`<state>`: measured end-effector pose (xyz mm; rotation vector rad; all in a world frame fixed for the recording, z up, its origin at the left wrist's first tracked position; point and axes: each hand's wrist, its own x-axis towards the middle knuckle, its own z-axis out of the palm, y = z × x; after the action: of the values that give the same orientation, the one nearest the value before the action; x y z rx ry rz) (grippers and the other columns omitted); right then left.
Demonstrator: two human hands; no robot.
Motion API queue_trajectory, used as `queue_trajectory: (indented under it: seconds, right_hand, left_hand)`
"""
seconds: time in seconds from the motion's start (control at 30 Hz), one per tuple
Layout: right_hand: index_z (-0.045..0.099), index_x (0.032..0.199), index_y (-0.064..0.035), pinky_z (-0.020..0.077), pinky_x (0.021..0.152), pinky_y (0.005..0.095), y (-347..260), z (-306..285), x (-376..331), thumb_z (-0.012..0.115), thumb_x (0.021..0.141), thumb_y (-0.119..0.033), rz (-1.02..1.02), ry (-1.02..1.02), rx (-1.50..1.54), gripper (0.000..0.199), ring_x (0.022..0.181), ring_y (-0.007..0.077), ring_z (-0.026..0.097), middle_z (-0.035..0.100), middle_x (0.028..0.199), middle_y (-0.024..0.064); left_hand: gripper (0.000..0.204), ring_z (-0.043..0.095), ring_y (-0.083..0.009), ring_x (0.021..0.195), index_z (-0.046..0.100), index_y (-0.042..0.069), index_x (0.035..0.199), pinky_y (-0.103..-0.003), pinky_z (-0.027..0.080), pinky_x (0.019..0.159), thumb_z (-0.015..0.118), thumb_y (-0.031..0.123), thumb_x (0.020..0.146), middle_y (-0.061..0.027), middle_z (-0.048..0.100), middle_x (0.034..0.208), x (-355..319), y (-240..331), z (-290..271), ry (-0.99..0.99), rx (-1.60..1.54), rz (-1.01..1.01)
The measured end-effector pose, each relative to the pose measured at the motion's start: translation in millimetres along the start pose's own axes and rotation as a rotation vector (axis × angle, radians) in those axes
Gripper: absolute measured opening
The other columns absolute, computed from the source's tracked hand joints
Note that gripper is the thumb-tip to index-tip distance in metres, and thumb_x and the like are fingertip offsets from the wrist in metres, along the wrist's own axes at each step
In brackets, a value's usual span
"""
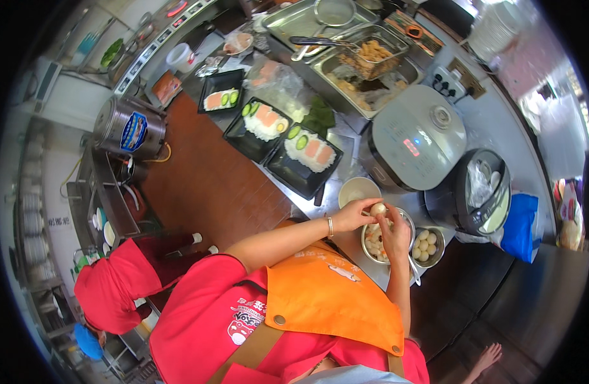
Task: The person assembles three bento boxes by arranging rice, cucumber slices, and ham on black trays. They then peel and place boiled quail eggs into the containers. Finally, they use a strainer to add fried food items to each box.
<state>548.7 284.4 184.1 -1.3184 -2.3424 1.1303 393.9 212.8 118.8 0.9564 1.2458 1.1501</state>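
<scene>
Pinching one pale egg (377, 209) from both sides: left hand (353, 215) and right hand (395, 238) each had fingertips on it, fingers narrow. Egg sat above a metal bowl (411, 223) of pale fragments. Second bowl (442, 249), holding whole eggs (425, 246), stood just to the right. Cream bowl (358, 190) was near the left hand, rice cooker (415, 137) beyond it.

Silver rice cooker (417, 144) — lid shut, blue bag (522, 223), steel pot (108, 125), brown floor (202, 173)
</scene>
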Motion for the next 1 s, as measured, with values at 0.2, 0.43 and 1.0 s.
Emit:
queue_trajectory:
  seconds: [0.2,0.43,1.0]
  right_hand:
    - [0.061,0.123,-0.0109,0.0445,0.09,0.0457,-42,22,11,0.061,0.091,-0.028,-0.071,0.008,-0.282,0.036,0.102,0.0355,0.063,0.068,0.1,0.0181]
    - [0.057,0.126,-0.011,0.0494,0.066,0.0473,-145,70,31,0.051,0.096,-0.026,0.123,0.074,-0.66,0.034,0.082,0.0372,0.065,0.067,0.095,0.0183]
    - [0.054,0.116,0.0002,0.0553,0.071,0.0253,-303,263,179,0.062,0.092,-0.007,0.255,-0.193,0.773,0.027,0.089,0.0151,0.064,0.059,0.11,0.0091]
  left_hand:
    - [0.049,0.062,-0.0169,0.105,0.052,0.002,0.127,-0.03,0.05,0.09,0.073,0.011,0.084,-0.0094,0.062,0.118,-11,2,-39,0.019,-0.079,0.016]
    - [0.047,0.062,-0.0139,0.1,0.052,0.001,0.126,-0.029,0.052,0.088,0.073,0.014,0.086,-0.008,0.061,0.115,-5,7,-106,-0.126,-0.272,0.125]
    - [0.05,0.065,-0.0185,0.097,0.054,0.001,0.129,-0.029,0.055,0.081,0.072,0.006,0.082,-0.0106,0.064,0.109,-88,68,-420,0.225,0.05,0.229]
